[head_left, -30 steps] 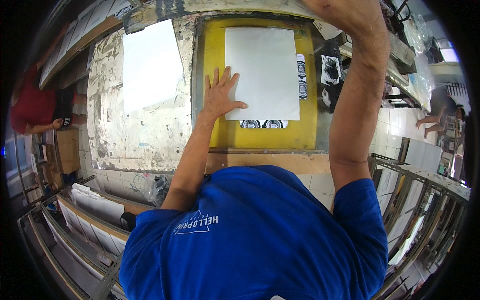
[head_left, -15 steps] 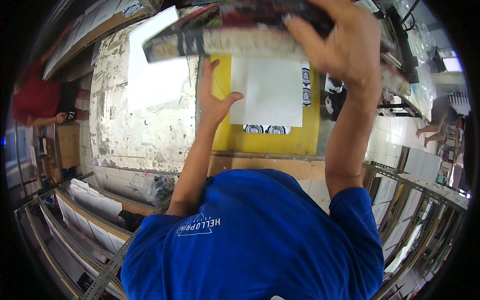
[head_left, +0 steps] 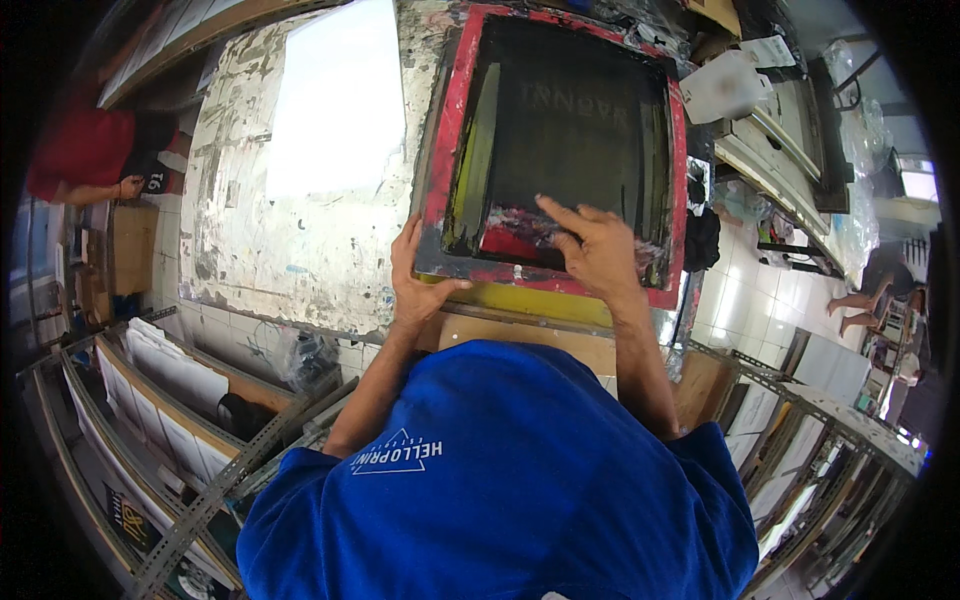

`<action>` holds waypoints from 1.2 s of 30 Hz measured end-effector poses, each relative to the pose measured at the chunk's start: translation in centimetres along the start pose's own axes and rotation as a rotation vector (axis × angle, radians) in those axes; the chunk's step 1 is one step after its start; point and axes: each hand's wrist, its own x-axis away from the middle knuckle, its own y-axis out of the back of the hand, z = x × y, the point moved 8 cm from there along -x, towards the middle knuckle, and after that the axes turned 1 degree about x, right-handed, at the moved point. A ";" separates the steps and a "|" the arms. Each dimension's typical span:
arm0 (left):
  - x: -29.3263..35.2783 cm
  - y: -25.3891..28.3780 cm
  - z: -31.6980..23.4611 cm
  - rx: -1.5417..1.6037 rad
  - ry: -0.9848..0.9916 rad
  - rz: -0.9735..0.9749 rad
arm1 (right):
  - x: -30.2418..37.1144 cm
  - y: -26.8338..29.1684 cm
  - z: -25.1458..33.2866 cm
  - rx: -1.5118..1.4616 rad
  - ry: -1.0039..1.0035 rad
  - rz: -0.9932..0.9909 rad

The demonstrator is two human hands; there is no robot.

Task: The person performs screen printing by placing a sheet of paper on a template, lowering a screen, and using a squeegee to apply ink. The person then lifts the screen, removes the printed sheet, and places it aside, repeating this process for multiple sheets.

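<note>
Over the yellow board [head_left: 540,299], you've got a red-edged frame [head_left: 452,120] with dark mesh [head_left: 570,140], and a smeared red-and-black bar [head_left: 510,236] lying across the near end of it. My read is that the step is basically steadying the frame while handling that bar. To do it well, I'd pin the near left corner so nothing skates sideways, and press evenly so that corner doesn't dip or lift. I'd also pick up the bar by its back, close to the middle, so it doesn't twist, and stay off the mesh with stray fingertips. Can't tell if the frame's dead flat, so worth a check.

As for the fingers: left hand [head_left: 420,280] is spread wide around that near left corner, thumb along the near edge, fingers up the left side. Looks more like bracing than a proper grip. Right hand [head_left: 602,250] is over the near right part of the mesh, index stuck out forward, the rest half curled, thumb a little apart. The bar sits right under and just left of those fingers, but I honestly can't tell if they've got hold of it or are just above.
</note>
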 end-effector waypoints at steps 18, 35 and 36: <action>0.7 0.1 0.6 -0.321 0.044 0.043 | -11.4 -5.5 -10.2 0.292 -0.021 -0.031; 1.0 0.3 0.8 -0.272 0.053 0.050 | -28.7 -4.1 -19.7 0.302 0.038 -0.067; 1.0 0.3 0.7 -0.274 0.052 0.047 | -28.9 -3.9 -19.5 0.286 0.038 -0.081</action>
